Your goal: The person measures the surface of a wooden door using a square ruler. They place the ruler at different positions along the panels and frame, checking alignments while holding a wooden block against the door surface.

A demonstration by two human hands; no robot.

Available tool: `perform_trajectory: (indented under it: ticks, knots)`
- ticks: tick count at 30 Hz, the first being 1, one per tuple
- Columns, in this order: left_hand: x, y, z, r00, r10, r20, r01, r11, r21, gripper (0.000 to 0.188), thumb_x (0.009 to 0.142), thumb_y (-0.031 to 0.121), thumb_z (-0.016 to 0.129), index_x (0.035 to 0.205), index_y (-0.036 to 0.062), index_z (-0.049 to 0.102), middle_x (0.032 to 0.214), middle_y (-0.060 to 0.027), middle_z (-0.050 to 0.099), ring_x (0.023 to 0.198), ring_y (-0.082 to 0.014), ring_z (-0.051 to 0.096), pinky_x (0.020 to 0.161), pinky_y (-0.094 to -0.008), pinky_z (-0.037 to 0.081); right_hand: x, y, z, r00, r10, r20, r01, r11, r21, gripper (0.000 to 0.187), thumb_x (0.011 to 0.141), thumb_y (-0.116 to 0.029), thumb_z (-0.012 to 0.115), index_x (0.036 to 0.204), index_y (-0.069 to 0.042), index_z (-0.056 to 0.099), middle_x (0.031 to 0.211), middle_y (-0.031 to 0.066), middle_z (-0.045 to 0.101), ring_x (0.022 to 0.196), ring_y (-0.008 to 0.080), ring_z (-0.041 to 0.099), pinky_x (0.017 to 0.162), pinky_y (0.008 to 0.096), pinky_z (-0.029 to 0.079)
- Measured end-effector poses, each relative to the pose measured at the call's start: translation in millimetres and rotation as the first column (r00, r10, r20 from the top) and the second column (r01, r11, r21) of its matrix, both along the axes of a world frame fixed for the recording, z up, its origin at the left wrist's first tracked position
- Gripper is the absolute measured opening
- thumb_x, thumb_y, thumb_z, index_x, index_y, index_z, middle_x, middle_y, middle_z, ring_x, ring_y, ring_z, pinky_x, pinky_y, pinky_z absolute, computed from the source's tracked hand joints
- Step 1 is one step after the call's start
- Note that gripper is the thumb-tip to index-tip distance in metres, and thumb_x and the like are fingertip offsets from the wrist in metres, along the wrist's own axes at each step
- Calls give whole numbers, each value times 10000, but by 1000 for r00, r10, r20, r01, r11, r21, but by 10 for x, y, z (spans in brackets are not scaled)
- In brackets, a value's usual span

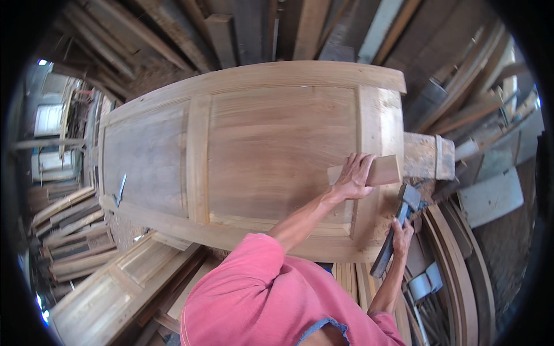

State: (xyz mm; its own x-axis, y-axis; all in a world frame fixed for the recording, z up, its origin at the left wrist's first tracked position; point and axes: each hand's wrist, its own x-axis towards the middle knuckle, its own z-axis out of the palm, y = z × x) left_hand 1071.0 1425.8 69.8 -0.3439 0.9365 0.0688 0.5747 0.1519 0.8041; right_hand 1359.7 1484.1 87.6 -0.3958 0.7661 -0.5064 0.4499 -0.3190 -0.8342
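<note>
Head view: we see a cluttered woodworking shop, with long planks (314, 29) leaning along the top and stacked boards (78, 233) at the left. A pale panelled wooden door (283, 144) lies flat across the middle, its frame around two inset panels, one large, one smaller. At its right end, a rough board (416, 155) sticks out from beneath.

Left hand (353, 177): fingers grasping a flat wooden block (385, 170) over the door's right end, across the edge of the large panel; we can't tell if the block's underside touches the door. Right hand (402, 235): fingers wrapped around the handle of a hammer (410, 197), just beside the door's lower right corner, head up near the block but apart from it, handle tilting down-left.

We also note a slim tool (121, 188), kind unclear, on the door's left part. A second panelled door (124, 282) sits at lower left. Pink shirt (242, 300) fills the lower middle.
</note>
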Motion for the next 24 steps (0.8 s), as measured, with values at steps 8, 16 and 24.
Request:
perform_trajectory:
  ticks: [8,16,24]
  knots:
    - [-901,-1698,14,990,134,53,-72,778,-624,1077,773,335,864,1577,26,218,1582,-253,327,1486,-453,264,1243,-578,173,-224,-416,-515,768,205,607,-424,873,241,317,918,-271,721,982,37,677,868,173,710,768,306,695,708,430,532]
    - [-1929,-3352,-773,522,650,-552,-853,413,-320,804,932,409,660,1499,-56,331,1547,-336,353,1415,-516,348,1184,-610,259,-814,-478,-333,727,49,685,-544,650,531,439,907,-186,693,1292,6,608,1182,296,622,1125,464,600,975,496,482]
    - [-1905,-3303,-915,471,631,-617,-876,421,-237,684,954,338,619,1501,4,380,1549,-365,324,1427,-549,316,1162,-630,271,-1887,-1033,-882,665,125,736,-621,639,453,654,908,-330,708,1436,-8,497,1327,302,518,1223,452,523,1021,521,451]
